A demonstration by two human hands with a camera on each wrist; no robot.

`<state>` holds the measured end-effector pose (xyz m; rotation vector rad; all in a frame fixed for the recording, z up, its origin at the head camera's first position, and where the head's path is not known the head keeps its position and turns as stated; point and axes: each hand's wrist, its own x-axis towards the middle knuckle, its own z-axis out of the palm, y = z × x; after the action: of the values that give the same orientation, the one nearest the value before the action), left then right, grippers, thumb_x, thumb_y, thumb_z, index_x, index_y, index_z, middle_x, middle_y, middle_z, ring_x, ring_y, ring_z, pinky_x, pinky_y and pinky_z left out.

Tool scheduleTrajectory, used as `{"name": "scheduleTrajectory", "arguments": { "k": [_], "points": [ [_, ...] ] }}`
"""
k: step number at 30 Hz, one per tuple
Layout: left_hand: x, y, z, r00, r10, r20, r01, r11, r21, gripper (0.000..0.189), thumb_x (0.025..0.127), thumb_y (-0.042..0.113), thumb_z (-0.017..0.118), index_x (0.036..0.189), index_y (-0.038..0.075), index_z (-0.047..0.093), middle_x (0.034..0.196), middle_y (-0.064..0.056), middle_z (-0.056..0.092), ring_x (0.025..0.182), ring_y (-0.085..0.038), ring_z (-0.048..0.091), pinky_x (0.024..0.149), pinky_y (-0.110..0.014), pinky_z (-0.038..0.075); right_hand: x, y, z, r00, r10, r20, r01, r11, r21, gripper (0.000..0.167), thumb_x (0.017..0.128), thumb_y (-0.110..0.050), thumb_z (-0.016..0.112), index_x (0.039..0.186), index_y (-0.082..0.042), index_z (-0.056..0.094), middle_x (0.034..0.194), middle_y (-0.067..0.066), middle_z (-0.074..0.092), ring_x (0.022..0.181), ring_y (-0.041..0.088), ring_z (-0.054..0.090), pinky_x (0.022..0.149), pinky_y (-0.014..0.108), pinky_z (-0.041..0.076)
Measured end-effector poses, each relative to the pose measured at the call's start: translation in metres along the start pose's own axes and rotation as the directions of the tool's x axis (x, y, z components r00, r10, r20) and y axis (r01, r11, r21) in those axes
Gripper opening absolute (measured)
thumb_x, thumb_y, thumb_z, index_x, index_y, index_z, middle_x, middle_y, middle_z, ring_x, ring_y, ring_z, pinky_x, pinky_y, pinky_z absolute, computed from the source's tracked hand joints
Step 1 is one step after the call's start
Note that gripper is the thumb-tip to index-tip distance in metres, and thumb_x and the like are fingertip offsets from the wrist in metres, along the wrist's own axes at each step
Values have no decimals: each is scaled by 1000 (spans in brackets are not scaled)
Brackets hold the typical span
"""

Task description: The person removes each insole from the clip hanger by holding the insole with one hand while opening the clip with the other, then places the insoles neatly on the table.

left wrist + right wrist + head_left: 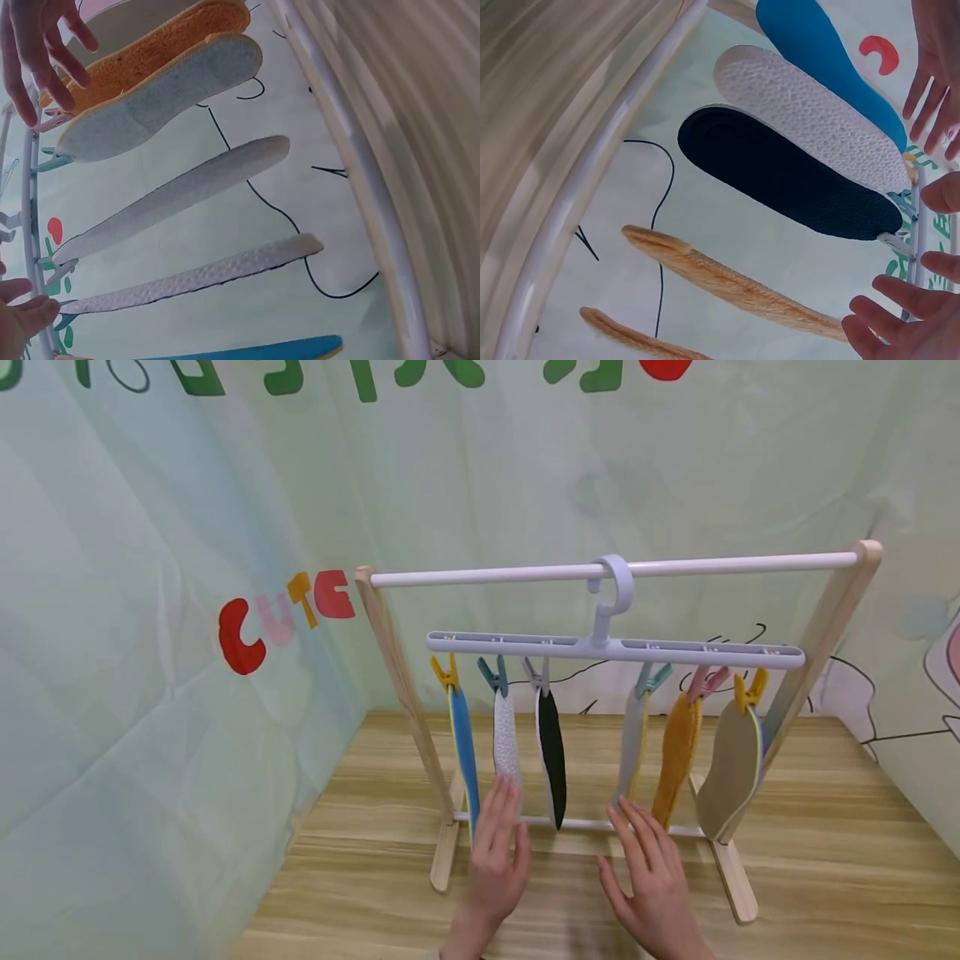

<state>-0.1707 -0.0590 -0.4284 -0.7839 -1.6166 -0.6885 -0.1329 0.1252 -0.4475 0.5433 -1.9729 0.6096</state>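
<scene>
Several shoe insoles hang by clothespins from a pale lilac clip hanger (525, 645), hooked over a small drying rack's white top bar (480, 575). My left hand (495, 860) has its fingers extended and overlaps the lower end of the white textured insole (506, 735) in the head view. A blue insole (463, 735) hangs to its left and a black insole (552, 760) to its right. My right hand (652, 872), fingers spread, is nearest the grey insole (632, 747). Beyond that hang an orange fuzzy insole (677, 752) and a beige insole (729, 768). Neither hand grips anything.
The rack's wooden left post (405, 685) and right post (832, 618) rise from feet on a wood-grain table (360, 852). A white lower bar (585, 824) joins them. Behind and to the left hangs a pale green printed curtain (480, 477).
</scene>
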Motion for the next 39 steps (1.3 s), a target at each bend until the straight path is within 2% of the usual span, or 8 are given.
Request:
{"name": "scheduleTrajectory", "arguments": {
  "k": [8,15,19,21,25,33,36,39],
  "points": [
    [15,-10,-6,998,24,-55,-25,999,-20,29,90,4,44,107,-17,54,108,-29,57,101,-37,54,98,-28,40,7,0,2,998,-57,-17,57,997,42,48,91,-34,45,118,4,54,118,21,55,102,33,50,102,24,26],
    [33,-18,-10,991,29,-133,-34,999,-34,26,90,4,44,101,-18,54,100,-26,59,98,-37,55,95,-27,43,14,-3,4,999,-50,-4,50,997,60,46,91,-31,44,120,4,52,120,18,55,97,29,51,81,31,37],
    [46,-25,-13,982,4,-189,-11,999,-37,26,90,4,45,100,-18,54,100,-27,58,101,-35,55,94,-28,44,19,-5,4,1000,-28,5,27,996,80,45,92,-30,43,122,3,51,121,18,54,98,28,50,82,26,37],
    [52,-28,-15,980,-25,-196,18,999,-37,27,90,5,45,101,-17,54,102,-27,58,103,-34,55,95,-27,43,21,-7,5,1000,-20,6,19,996,89,45,92,-29,42,123,3,50,121,17,54,100,27,50,85,22,36],
    [61,-34,-19,980,-63,-191,59,998,-24,28,91,8,45,104,-15,54,106,-27,55,105,-35,52,97,-27,41,25,-10,6,1000,-18,-12,20,994,111,44,92,-29,42,122,3,51,120,18,54,100,28,50,89,21,34],
    [74,-45,-25,983,-72,-171,66,997,-37,31,91,10,45,108,-15,51,113,-30,50,108,-40,47,99,-28,39,34,-19,11,999,7,-37,-2,988,157,41,92,-26,44,120,2,53,117,17,55,101,29,52,95,20,32],
    [80,-49,-28,983,-116,-146,110,993,-52,32,92,11,45,113,-13,50,117,-30,48,112,-39,44,100,-28,36,37,-21,13,999,33,-38,-25,984,178,40,92,-26,43,120,1,53,116,17,55,102,28,52,96,16,32],
    [86,-53,-30,976,-186,-114,179,981,-74,33,90,8,46,118,-11,48,120,-29,46,115,-37,44,102,-27,35,41,-23,15,997,65,-34,-57,979,195,38,92,-25,45,119,-1,54,115,16,56,101,27,52,95,13,32]
  ]
}}
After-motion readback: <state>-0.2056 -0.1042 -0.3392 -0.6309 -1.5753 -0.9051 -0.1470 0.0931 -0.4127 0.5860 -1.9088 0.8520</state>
